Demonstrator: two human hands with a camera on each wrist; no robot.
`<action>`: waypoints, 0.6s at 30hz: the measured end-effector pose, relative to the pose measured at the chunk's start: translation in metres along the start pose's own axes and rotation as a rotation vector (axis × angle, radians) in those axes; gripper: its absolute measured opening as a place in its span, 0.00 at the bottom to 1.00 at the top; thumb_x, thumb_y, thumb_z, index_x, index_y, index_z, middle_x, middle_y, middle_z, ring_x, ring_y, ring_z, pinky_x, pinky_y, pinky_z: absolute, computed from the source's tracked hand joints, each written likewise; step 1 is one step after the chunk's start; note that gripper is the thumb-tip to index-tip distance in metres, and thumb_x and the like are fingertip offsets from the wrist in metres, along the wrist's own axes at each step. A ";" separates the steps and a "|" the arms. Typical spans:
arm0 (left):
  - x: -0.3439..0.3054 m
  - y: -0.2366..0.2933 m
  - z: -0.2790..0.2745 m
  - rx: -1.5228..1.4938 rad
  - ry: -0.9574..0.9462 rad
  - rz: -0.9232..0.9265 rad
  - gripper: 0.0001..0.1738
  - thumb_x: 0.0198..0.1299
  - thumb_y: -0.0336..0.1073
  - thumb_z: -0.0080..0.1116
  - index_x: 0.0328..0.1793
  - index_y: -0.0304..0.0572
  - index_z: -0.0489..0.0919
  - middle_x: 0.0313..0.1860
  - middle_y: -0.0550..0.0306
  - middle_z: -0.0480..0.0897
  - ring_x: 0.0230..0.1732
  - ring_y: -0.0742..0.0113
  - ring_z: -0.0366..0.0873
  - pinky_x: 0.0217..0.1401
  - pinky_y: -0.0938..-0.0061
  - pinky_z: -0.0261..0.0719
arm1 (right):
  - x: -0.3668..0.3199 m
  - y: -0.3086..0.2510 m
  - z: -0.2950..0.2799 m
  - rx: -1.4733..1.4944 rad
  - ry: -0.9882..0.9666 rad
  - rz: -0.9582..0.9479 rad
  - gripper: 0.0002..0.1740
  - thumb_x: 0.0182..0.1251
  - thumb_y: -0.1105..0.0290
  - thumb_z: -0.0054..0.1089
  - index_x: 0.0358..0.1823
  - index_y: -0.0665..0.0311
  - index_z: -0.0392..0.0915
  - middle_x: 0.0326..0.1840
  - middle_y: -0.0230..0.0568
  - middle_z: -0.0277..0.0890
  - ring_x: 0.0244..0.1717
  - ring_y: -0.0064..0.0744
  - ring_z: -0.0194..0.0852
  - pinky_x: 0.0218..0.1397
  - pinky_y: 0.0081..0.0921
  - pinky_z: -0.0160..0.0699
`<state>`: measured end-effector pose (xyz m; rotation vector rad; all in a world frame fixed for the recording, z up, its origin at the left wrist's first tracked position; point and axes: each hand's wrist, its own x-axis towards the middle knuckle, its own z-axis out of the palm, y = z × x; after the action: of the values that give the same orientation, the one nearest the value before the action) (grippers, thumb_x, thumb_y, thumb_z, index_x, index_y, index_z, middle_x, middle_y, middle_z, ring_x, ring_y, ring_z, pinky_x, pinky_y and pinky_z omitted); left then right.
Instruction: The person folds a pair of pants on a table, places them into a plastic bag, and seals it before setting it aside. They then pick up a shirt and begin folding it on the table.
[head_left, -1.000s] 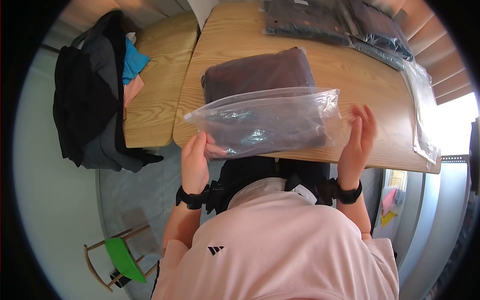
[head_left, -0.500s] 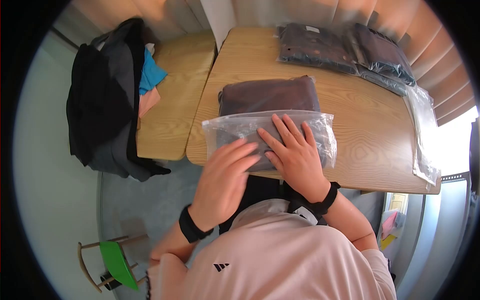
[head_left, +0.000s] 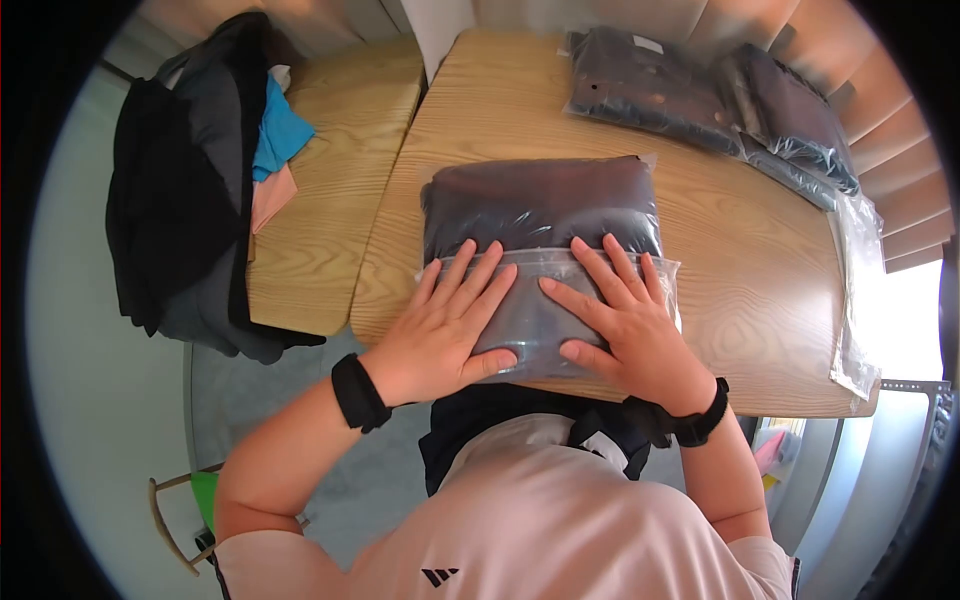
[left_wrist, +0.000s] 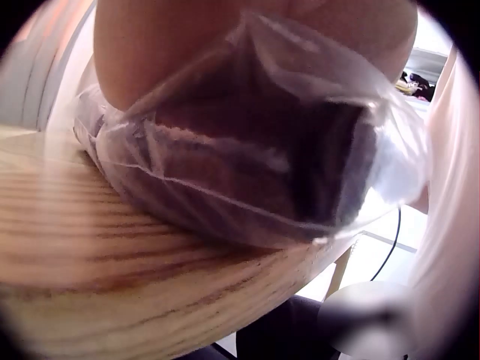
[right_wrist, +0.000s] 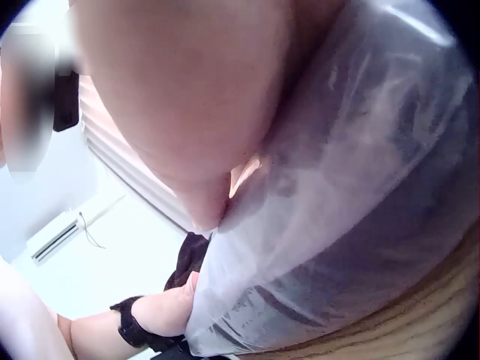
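In the head view a clear plastic bag (head_left: 540, 210) with a folded dark garment inside lies near the table's front edge. Its zip-edged flap (head_left: 535, 300) is folded back over the near half. My left hand (head_left: 440, 325) presses on the flap's left side, fingers straight and spread. On the right side my right hand (head_left: 630, 330) lies the same way, palm down, with both thumbs pointing inward. The left wrist view shows the bag's loose plastic end (left_wrist: 262, 165) bulging at the table edge. Wrinkled film (right_wrist: 337, 187) sits beneath the hand in the right wrist view.
More bagged dark garments (head_left: 655, 90) are at the table's back right. A flat clear bag (head_left: 858, 300) hangs over the right edge. Dark clothes (head_left: 165, 210) drape over the side table at left, beside blue cloth (head_left: 285, 130). A green chair (head_left: 204, 495) stands lower left.
The plastic flap, held up by the left hand at first, now lies folded down. The right hand came onto it first, then the left; both now press it flat.
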<state>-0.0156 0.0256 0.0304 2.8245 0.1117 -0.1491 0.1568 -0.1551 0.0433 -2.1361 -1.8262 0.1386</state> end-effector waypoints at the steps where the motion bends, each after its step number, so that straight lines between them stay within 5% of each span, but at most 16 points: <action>1: 0.001 -0.002 0.001 -0.003 -0.022 0.004 0.49 0.61 0.66 0.42 0.76 0.37 0.46 0.77 0.39 0.39 0.77 0.39 0.32 0.74 0.45 0.35 | 0.001 0.003 0.001 0.043 -0.013 -0.005 0.32 0.58 0.47 0.57 0.66 0.39 0.66 0.74 0.40 0.50 0.74 0.53 0.44 0.70 0.60 0.43; 10: 0.008 -0.006 0.001 -0.096 -0.053 0.001 0.46 0.61 0.65 0.44 0.76 0.42 0.50 0.77 0.44 0.43 0.77 0.42 0.37 0.73 0.44 0.41 | 0.008 0.009 0.001 0.163 -0.089 0.060 0.31 0.56 0.47 0.59 0.63 0.39 0.70 0.73 0.39 0.53 0.73 0.52 0.46 0.69 0.61 0.43; 18: 0.008 -0.004 0.004 -0.094 -0.038 -0.005 0.45 0.62 0.64 0.42 0.76 0.40 0.49 0.77 0.43 0.42 0.77 0.43 0.35 0.74 0.46 0.37 | 0.004 0.010 0.008 0.150 -0.040 0.036 0.30 0.57 0.48 0.59 0.63 0.41 0.70 0.73 0.40 0.54 0.73 0.52 0.46 0.70 0.59 0.43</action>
<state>-0.0085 0.0287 0.0245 2.7259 0.1142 -0.1940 0.1651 -0.1515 0.0335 -2.0765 -1.7415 0.3184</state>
